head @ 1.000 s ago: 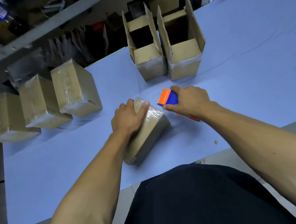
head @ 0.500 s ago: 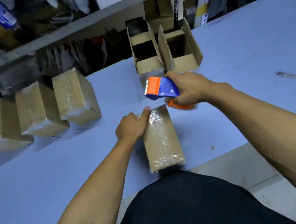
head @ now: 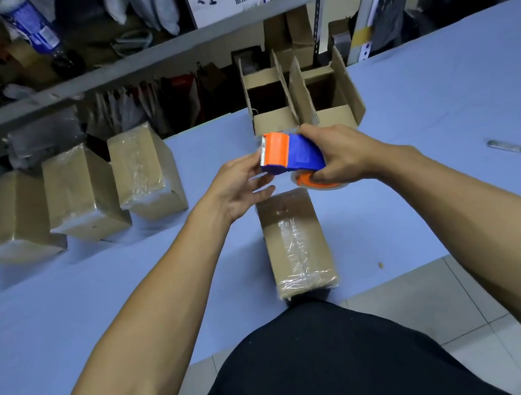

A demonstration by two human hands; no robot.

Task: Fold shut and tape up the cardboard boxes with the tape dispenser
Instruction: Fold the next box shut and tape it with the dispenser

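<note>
A closed cardboard box [head: 296, 242] lies lengthwise on the blue table [head: 100, 309], clear tape running along its top. Above its far end my right hand [head: 344, 154] grips the blue and orange tape dispenser [head: 290, 154], blade end pointing left. My left hand [head: 240, 186] is off the box, its fingers spread at the dispenser's blade end and touching it. Two boxes with open flaps [head: 271, 101] [head: 328, 95] stand upright behind the hands. Three taped boxes [head: 143, 170] [head: 82, 193] [head: 8, 218] lie in a row at the left.
A grey metal shelf [head: 163, 53] crowded with bottles, bags and a printed carton runs along the table's far edge. A small metal blade [head: 508, 146] lies on the table at the right. Pale floor tiles [head: 420, 302] show below the near edge.
My left hand left the box and rose to the dispenser's blade end. My right hand lifted the dispenser above the box, which turned to lie lengthwise toward me.
</note>
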